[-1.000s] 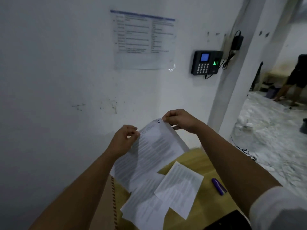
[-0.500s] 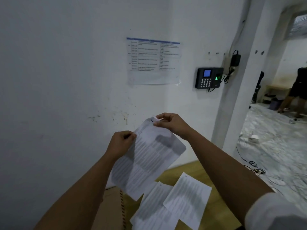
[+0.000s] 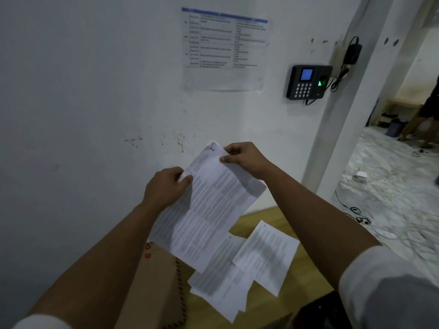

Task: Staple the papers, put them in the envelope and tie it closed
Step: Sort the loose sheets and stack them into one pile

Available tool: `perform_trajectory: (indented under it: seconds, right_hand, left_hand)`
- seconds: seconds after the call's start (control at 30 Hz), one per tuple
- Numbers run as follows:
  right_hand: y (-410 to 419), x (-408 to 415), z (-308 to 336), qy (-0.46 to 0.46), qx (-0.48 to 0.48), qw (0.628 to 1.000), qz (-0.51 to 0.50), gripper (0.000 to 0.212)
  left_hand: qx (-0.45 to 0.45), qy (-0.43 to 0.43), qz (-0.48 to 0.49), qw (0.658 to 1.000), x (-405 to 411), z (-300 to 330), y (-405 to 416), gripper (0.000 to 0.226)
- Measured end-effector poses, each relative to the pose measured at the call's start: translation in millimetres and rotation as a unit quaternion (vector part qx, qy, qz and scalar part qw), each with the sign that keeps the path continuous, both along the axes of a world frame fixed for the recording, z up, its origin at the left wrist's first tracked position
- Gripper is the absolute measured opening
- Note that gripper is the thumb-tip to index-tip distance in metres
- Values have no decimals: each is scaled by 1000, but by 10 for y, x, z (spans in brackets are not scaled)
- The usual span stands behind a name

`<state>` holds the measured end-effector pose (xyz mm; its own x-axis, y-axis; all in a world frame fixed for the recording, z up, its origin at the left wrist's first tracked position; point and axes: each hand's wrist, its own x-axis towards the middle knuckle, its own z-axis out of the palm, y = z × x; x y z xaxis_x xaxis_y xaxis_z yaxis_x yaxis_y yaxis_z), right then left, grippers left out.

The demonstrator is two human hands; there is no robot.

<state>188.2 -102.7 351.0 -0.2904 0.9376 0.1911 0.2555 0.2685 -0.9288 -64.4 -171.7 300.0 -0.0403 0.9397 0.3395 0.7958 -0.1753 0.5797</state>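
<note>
Head view: held papers point(image 3: 209, 207), long axis upper-right to lower-left.

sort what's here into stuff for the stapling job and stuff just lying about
Job: held papers, pinched by left hand and right hand; loose sheets; envelope.
Lying about: wall notice, keypad, floor cables.

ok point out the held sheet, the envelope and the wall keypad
held sheet point(image 3: 209, 210), head view, middle of the page
envelope point(image 3: 156, 281), head view, brown face
keypad point(image 3: 306, 81), head view, front panel
</note>
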Motion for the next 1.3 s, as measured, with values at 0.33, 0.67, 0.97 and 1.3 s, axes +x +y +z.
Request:
perform_trajectory:
  seconds: [0.33,0.67,0.97,1.3]
  right_hand:
    - [177,195,-574,-50,49,997,-38,32]
    - [640,282,-1609,10,-124,991,-55,27]
    - [1341,214,-2863,-130,-242,962,-15,32]
    - [1850,-115,-4030,-426,-207,878,60,54]
  left_hand:
    - [-63,-152,-53,985,178,-471,219,27]
    - [-99,-73,-87,989,211,-1373,549,60]
    - [-177,-68,-44,981,90,-2465,847,59]
    - [-272,-98,43,956,-342,-3229,735,57]
